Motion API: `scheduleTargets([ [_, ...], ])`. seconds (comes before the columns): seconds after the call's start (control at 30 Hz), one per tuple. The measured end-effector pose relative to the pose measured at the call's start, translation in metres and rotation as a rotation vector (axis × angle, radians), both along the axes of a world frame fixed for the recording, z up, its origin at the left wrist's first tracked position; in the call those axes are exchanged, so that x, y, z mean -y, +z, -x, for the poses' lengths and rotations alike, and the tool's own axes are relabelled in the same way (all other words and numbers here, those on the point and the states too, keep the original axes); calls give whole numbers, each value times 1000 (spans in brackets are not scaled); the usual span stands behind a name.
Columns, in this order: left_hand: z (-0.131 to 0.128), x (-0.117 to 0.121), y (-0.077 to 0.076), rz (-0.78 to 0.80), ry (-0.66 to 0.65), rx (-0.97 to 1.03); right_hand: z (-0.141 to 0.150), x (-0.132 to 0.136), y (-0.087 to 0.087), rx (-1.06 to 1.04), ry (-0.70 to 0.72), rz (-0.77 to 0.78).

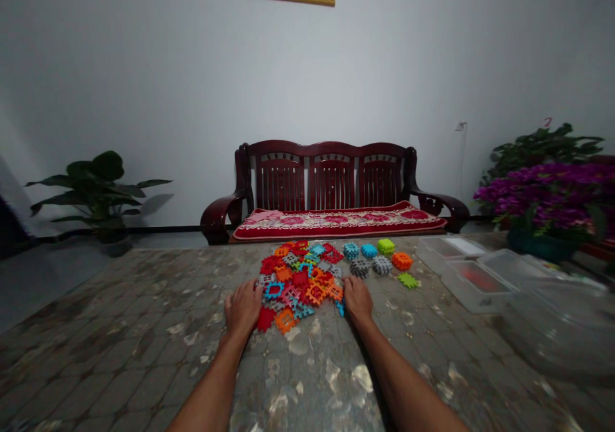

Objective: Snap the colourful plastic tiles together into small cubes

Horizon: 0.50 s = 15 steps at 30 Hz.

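Your left hand (243,307) and your right hand (358,299) lie flat on the table top (120,316). Both look open, and neither has hold of anything that you can see. Both touch the edge of a big heap of plastic waffle blocks (300,278) in red, orange, blue and gray, straight ahead at 12 o'clock. A small blue block (340,307) sits just beside your right hand.

Most of the blocks are in the heap. Seven round spiky blocks (381,265) lie apart from it at 1 o'clock, in teal, blue, green, orange and gray. None of the blocks are in the clear plastic boxes (473,284) at 2 o'clock, as far as you can tell, but something red shows in one box. Nearer, at 3 o'clock, is a big clear tub or lid (552,316); it is too blurry to tell which.

Far off at 12 o'clock stands a dark wooden bench (331,175) with a red cushion (336,224).
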State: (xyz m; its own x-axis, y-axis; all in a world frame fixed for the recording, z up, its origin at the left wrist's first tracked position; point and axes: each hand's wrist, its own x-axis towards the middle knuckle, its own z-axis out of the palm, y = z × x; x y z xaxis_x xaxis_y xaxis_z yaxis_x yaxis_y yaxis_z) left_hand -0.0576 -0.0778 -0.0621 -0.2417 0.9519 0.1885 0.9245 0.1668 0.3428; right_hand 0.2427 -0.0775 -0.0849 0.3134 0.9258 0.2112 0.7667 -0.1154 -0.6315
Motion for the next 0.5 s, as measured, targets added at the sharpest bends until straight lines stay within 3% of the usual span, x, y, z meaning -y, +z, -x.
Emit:
scheduleTargets([
  [0.5,-3,-3,-2,12,-26,-21,5,3,9,108,-30,30],
])
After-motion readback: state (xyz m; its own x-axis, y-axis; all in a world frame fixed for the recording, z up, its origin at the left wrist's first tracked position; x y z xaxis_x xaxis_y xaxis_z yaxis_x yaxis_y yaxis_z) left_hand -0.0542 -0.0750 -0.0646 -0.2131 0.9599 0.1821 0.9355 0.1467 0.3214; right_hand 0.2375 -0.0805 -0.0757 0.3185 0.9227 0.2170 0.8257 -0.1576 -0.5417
